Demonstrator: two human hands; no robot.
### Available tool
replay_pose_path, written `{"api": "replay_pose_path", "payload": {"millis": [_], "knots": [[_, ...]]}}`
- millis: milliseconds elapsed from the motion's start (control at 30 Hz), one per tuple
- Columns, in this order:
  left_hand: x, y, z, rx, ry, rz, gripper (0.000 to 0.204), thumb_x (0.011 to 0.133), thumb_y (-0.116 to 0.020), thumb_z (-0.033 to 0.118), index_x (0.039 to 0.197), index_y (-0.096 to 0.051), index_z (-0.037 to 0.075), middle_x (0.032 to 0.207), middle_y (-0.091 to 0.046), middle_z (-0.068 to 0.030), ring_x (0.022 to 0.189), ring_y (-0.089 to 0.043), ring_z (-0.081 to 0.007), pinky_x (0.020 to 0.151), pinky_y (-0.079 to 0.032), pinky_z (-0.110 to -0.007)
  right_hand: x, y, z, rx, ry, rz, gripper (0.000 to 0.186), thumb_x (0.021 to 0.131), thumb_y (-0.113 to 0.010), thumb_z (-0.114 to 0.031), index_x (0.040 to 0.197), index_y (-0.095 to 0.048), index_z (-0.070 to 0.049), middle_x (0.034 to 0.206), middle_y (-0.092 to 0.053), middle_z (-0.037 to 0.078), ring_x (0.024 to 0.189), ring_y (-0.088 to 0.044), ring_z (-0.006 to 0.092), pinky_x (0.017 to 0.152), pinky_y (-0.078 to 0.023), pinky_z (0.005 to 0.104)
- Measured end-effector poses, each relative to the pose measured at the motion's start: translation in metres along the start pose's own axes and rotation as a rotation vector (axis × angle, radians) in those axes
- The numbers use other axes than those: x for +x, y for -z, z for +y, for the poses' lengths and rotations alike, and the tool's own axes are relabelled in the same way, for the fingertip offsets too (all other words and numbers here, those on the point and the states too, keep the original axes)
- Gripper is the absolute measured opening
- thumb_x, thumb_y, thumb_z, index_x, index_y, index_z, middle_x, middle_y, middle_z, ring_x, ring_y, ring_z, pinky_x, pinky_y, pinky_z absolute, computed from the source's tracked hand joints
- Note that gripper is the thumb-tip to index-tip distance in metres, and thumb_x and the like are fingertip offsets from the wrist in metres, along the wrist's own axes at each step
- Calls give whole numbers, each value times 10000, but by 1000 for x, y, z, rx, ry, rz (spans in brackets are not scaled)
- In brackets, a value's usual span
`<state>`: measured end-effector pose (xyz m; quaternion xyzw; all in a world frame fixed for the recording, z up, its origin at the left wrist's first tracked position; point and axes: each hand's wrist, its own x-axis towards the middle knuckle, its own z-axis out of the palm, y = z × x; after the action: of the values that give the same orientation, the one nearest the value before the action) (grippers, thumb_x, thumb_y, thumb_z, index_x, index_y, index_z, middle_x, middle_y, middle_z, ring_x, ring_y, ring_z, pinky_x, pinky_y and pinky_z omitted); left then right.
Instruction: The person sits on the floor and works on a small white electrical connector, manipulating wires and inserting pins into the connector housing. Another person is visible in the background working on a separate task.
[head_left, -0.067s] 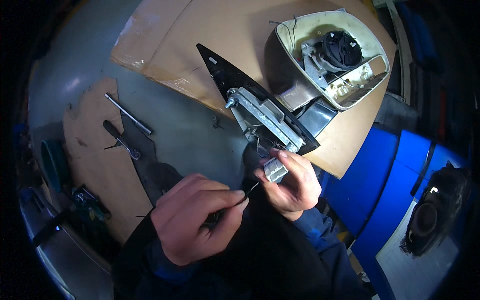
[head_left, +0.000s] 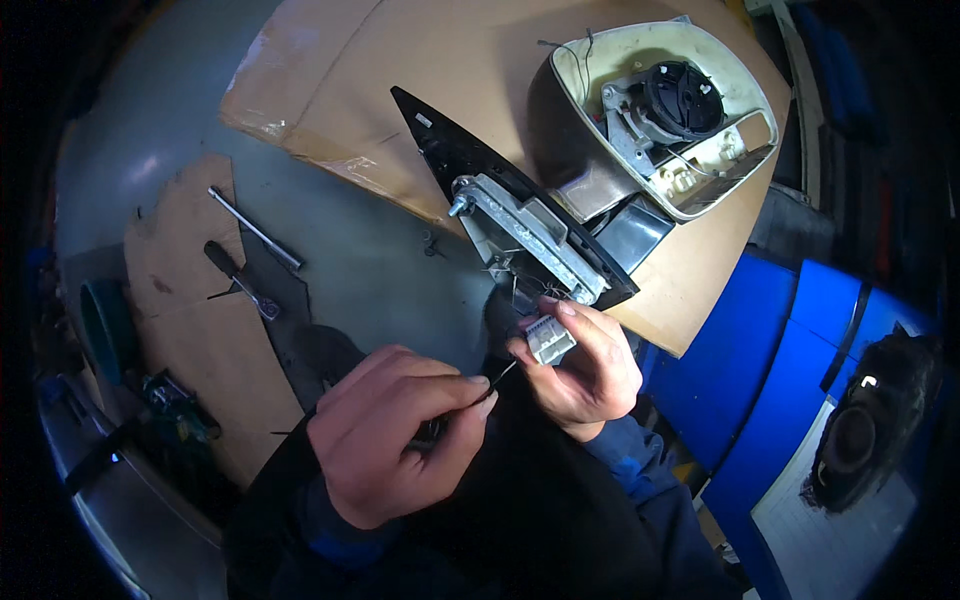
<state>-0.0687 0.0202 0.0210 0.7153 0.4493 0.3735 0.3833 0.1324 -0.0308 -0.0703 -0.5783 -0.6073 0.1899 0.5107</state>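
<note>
My right hand [head_left: 588, 378] is closed on a white multi-pin connector plug [head_left: 551, 340], with its slotted face turned up. Between thumb and forefinger, my left hand [head_left: 395, 435] pinches a thin pick-like tool [head_left: 505, 374]; its fine metal tip points at the connector, and whether it touches cannot be told. Thin wires run near the connector toward a car side mirror, whose black triangular base [head_left: 432, 140] carries a grey metal bracket [head_left: 530, 235]. Joined to it is the open mirror housing [head_left: 552, 130], with a round black motor unit [head_left: 685, 100] inside.
The mirror lies on a large cardboard sheet [head_left: 340, 90]. On the left, a ratchet [head_left: 240, 280] and a metal extension bar [head_left: 255, 228] lie by a smaller cardboard piece [head_left: 190, 330]. A blue surface [head_left: 720, 350] and a dark speaker-like part [head_left: 855, 440] are at the right.
</note>
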Motion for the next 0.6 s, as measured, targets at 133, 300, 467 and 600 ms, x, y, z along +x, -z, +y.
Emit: {"api": "replay_pose_path", "payload": {"millis": [133,300,467,600], "knots": [[-5,-13,-2,-24,20,23,226,814,-873,-56,1001,-756,-12,913,-770,-132,730,-746,-275,650,-590,-343,-7,-11,8,181,-9,94,616,751,-1033,-78,1248,-690,44,1139,-780,240,1021,-814,300,862,-672,365],[-3,-19,-1,-6,10,29,189,812,-863,-32,954,-744,5,868,-765,-137,719,-738,-251,661,-577,-361,-8,-13,8,169,31,78,597,756,-1030,-71,1214,-665,45,1142,-769,252,1015,-811,302,857,-673,361],[-4,-23,-2,11,5,21,191,811,-863,-31,954,-741,5,853,-760,-134,711,-734,-252,664,-575,-366,-8,-8,9,151,37,40,585,764,-1026,-73,1205,-658,43,1141,-769,249,1023,-808,296,850,-667,355],[-5,-23,-2,11,3,23,191,813,-858,-38,956,-738,4,839,-757,-130,707,-730,-253,668,-573,-368,-8,-8,8,142,38,28,586,762,-1027,-74,1201,-657,42,1153,-766,248,1020,-809,291,845,-666,352]]}}
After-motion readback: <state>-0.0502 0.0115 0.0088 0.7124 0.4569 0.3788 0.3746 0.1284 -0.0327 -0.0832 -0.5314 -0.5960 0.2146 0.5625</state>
